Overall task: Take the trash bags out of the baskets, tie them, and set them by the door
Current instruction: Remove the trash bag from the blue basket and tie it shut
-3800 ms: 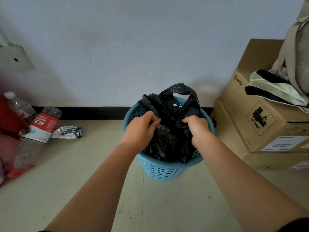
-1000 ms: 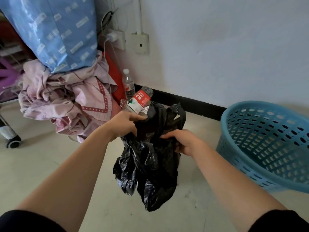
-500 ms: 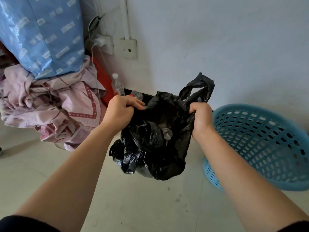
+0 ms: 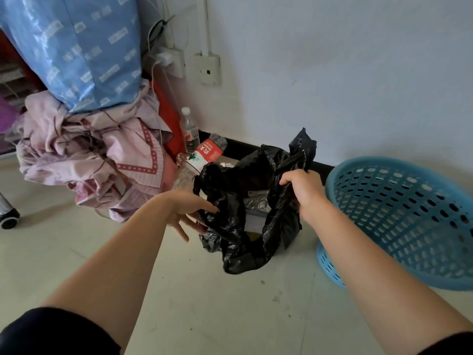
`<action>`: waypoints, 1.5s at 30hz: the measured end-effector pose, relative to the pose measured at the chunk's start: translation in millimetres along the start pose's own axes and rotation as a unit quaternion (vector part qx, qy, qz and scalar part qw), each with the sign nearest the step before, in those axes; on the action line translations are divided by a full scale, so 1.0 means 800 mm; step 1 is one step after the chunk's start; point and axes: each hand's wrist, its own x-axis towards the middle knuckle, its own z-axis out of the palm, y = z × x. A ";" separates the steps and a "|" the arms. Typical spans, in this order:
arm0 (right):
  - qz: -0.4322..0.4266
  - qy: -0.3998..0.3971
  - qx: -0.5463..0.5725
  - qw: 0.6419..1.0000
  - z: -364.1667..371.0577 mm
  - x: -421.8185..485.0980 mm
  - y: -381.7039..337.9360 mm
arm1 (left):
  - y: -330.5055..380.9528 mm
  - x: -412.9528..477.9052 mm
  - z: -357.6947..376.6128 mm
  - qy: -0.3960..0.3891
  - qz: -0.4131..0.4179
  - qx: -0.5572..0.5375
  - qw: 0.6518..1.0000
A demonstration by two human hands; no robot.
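Half a second back both hands were clamped on the bag's rim; now my left hand (image 4: 188, 213) has let go and hangs with its fingers (image 4: 179, 230) spread, thumb just brushing the near-left edge of the black trash bag (image 4: 245, 219). Nothing is held in it. My right hand (image 4: 303, 193) is fisted tight around the right handle loop, and that one grip carries the whole bag, which dangles below and to the left of the fist, clear of the blue basket (image 4: 399, 221) and seemingly just off the floor (image 4: 204, 303).

With only one side held up, the mouth has sagged open toward my left hand. I read the open left hand as reaching to regather the slack side or find the other handle, so the two can be brought together for the knot.

As for the bag itself: thin, glossy, heavily crumpled film. One handle strip sticks up beyond my right fist. Through the gaping mouth I see crumpled foil and something pale and flat, with a yellow scrap lower down. It hangs limp and light.

Just right of my right hand, the basket stands empty, its liner gone. Beyond my left hand, plastic bottles (image 4: 202, 153) lie against the skirting; further left sits a heap of pink cloth (image 4: 102, 160). No door is in view.
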 end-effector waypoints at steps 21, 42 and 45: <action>-0.101 0.058 0.009 0.993 -0.034 0.002 -0.066 | 0.090 -0.051 -0.015 0.210 0.408 -0.416 0.785; -0.400 0.113 -0.237 0.878 -0.046 -0.030 -0.114 | 0.097 -0.040 0.018 0.235 0.479 -0.190 0.824; -0.414 0.078 -0.220 0.880 -0.041 -0.038 -0.119 | 0.102 -0.047 0.023 0.172 0.465 -0.191 0.847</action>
